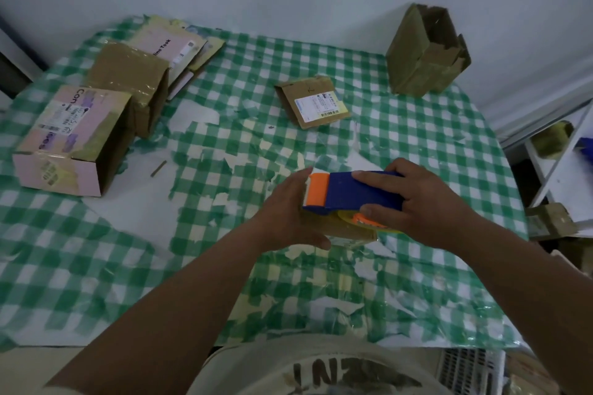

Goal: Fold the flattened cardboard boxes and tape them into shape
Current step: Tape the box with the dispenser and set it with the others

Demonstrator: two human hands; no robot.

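My right hand (pixel 426 202) grips a blue and orange tape dispenser (pixel 353 192) and presses it on top of a small brown cardboard box (pixel 340 229) at the table's middle. My left hand (pixel 288 208) holds that box by its left side. The box is mostly hidden under the dispenser and both hands. A small flattened box with a white label (pixel 313 102) lies further back. A pink taped box (pixel 69 141) and a brown taped box (pixel 131 83) stand at the left.
The table (pixel 224 151) carries a green checked cloth, torn in places. Flattened boxes (pixel 179 48) are stacked at the back left. An open brown box (pixel 426 51) stands at the back right against the wall. A white shelf (pixel 561 170) is to the right.
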